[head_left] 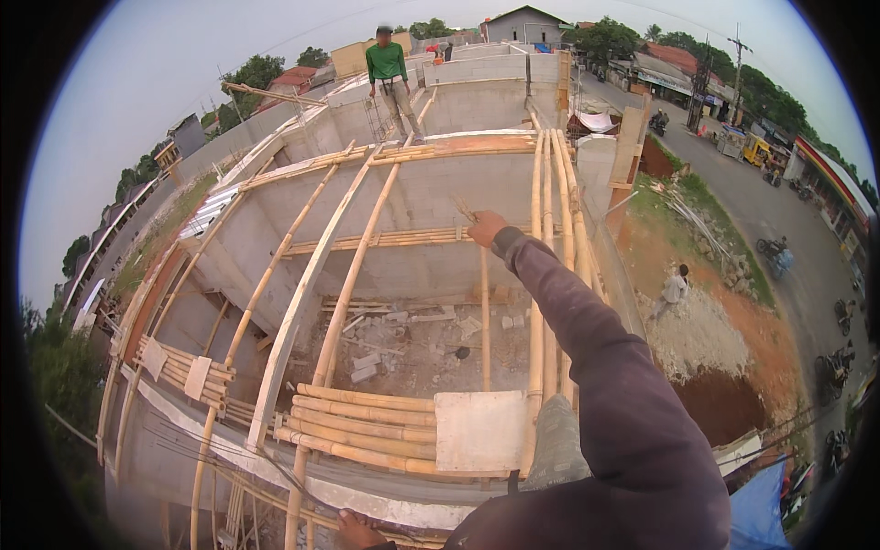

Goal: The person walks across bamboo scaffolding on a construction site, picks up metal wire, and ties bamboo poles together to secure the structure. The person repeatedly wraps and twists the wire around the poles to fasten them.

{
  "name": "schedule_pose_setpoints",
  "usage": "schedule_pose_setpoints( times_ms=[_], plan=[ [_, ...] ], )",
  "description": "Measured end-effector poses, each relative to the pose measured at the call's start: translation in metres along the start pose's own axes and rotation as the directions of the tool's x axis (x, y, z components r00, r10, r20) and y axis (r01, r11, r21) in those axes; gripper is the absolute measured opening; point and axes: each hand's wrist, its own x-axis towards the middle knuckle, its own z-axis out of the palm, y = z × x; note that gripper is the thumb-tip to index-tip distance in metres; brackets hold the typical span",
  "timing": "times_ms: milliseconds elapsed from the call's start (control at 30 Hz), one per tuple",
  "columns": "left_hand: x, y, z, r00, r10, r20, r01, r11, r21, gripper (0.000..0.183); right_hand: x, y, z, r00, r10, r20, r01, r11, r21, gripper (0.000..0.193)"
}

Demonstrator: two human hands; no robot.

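My right hand [486,227], at the end of an outstretched arm in a dark purple sleeve, reaches forward over the framework. Its fingers are closed on a few thin tan strips [465,211], whose ends stick out to the far left; they are too small to make out fully. Low at the bottom edge, my left hand [359,530] lies beside the concrete beam [367,490], fingers partly visible and apparently resting with nothing in them. Between the hands, several bamboo poles [367,428] lie side by side, with a pale flat board [480,431] next to them.
Long bamboo poles [547,275] and a timber beam [307,298] span an open room with rubble [367,367] far below. A person in a green top [386,60] stands on the far wall. Another person [674,291] is on the ground at right, near a road [724,174].
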Motion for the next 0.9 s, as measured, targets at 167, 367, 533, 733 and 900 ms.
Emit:
schedule_pose_setpoints(
  times_ms=[167, 367, 533, 733, 900],
  plan=[
    [0.004, -0.009, -0.009, 0.991, -0.013, -0.134, 0.029, 0.992, 0.119, 0.022, 0.056, 0.0, -0.035, 0.944, -0.001, 0.329, 0.086, 0.966, -0.244, 0.039],
    [0.007, -0.025, -0.017, 0.978, -0.053, -0.2, 0.098, 0.97, 0.224, 0.029, 0.115, 0.01, -0.072, 0.981, 0.192, -0.033, -0.195, 0.955, -0.224, 0.028],
    [0.022, -0.063, -0.055, 0.973, -0.08, -0.218, 0.144, 0.945, 0.293, 0.039, 0.11, 0.029, -0.071, 0.925, 0.252, -0.285, -0.295, 0.948, -0.119, 0.024],
    [0.005, -0.073, -0.032, 0.985, 0.022, -0.174, 0.019, 0.972, 0.233, 0.023, 0.032, 0.059, -0.006, 0.997, 0.073, 0.037, -0.065, 0.982, -0.178, 0.024],
    [-0.023, -0.04, 0.038, 0.987, -0.131, 0.089, 0.111, 0.973, 0.203, 0.024, -0.131, 0.079, 0.107, 0.93, -0.023, 0.368, 0.04, 0.999, -0.037, 0.035]
  ],
)
